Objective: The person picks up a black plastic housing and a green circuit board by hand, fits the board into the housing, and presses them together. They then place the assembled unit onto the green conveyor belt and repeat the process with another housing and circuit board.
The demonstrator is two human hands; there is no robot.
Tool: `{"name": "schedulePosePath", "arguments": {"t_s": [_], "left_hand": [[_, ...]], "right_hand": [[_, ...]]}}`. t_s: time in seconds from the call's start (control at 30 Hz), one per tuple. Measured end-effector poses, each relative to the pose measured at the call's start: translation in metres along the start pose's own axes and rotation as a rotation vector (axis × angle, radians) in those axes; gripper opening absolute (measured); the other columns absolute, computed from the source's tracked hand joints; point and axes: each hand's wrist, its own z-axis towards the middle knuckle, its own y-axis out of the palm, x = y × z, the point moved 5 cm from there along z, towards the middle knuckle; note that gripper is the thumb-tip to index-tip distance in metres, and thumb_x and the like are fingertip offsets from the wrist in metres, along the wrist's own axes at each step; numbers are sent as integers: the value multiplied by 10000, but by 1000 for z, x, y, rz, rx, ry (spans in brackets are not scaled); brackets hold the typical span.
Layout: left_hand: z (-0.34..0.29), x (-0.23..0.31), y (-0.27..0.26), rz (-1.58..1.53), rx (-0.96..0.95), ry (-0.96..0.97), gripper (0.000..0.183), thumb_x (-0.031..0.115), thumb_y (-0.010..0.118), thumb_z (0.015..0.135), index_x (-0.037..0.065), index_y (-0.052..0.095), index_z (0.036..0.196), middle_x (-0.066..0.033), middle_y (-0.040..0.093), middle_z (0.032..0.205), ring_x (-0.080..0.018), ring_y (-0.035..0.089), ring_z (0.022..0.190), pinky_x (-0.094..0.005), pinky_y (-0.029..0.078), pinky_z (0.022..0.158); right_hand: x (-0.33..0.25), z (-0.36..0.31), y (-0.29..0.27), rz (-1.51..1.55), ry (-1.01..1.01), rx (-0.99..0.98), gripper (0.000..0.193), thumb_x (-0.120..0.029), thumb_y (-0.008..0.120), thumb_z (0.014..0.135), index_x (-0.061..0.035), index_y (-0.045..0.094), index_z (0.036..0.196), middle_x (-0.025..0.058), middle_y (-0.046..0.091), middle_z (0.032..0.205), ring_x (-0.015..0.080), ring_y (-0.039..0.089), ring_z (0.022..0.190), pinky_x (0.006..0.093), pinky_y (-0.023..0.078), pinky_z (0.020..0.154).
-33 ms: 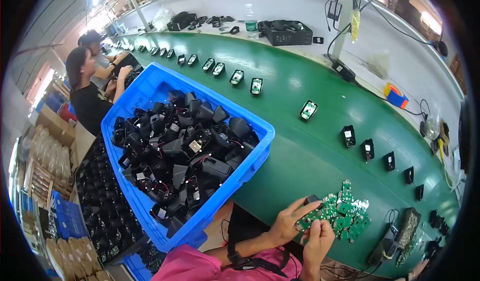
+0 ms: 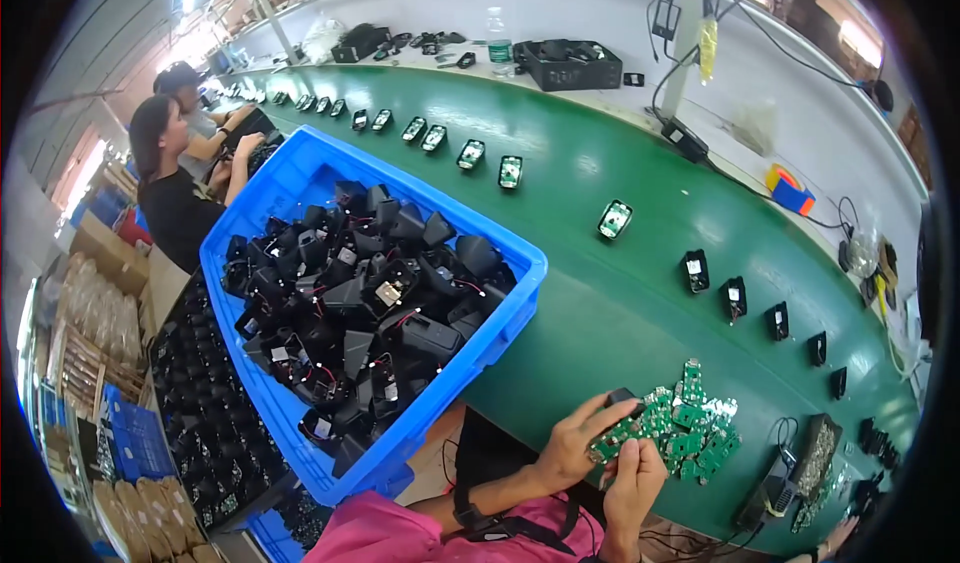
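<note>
In front of me at the table's near edge, my left hand (image 2: 572, 447) is closed around a small black plastic housing (image 2: 622, 397), most of it hidden by the fingers. Close beside it, my right hand (image 2: 634, 479) is pinched with thumb and fingertips together against the same spot. What those fingertips grip is too small to make out. A loose pile of green circuit boards (image 2: 716, 453) lies just beyond and to the right of both hands, so the edge between held piece and pile is unclear.
Left of my hands stands a blue crate (image 2: 530, 308) heaped with black housings and wires. A curved row of open housings (image 2: 615, 220) runs along the green table (image 2: 570, 363). A dark power tool or adapter (image 2: 768, 496) lies right. Two people (image 2: 170, 183) sit far left.
</note>
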Motion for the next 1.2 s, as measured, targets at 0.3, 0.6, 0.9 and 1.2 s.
{"name": "schedulePosePath", "arguments": {"t_s": [0.3,0.6,0.9,1.2], "left_hand": [[8,-19,-5,-268,-166,-199,475,-54,552,861,27,562,1329,-201,614,1256,-355,644,1088,-381,519,927],[14,-6,-1,-363,-403,-257,492,-71,507,902,23,499,1385,-175,611,1238,-211,653,1006,-308,519,852],[17,-6,0,-247,-378,-274,444,-26,521,935,20,515,1377,-31,640,963,-33,527,643,-211,449,564],[18,-3,0,-386,-455,-476,470,-40,479,941,-1,436,1408,-135,637,1134,-110,644,659,-218,493,519]], "right_hand": [[-43,28,-1,-542,-360,-208,197,-133,660,922,10,619,791,129,576,605,280,561,509,367,414,487],[-27,26,-19,-341,-117,-41,233,-147,730,893,18,645,752,-13,571,611,34,454,557,232,341,493],[-30,32,-15,-372,-73,-76,228,-138,729,895,19,645,753,-23,547,587,27,430,550,232,317,480],[-23,34,-14,-456,-161,6,242,-146,741,889,17,630,749,-3,517,527,35,405,504,244,305,451]]}}
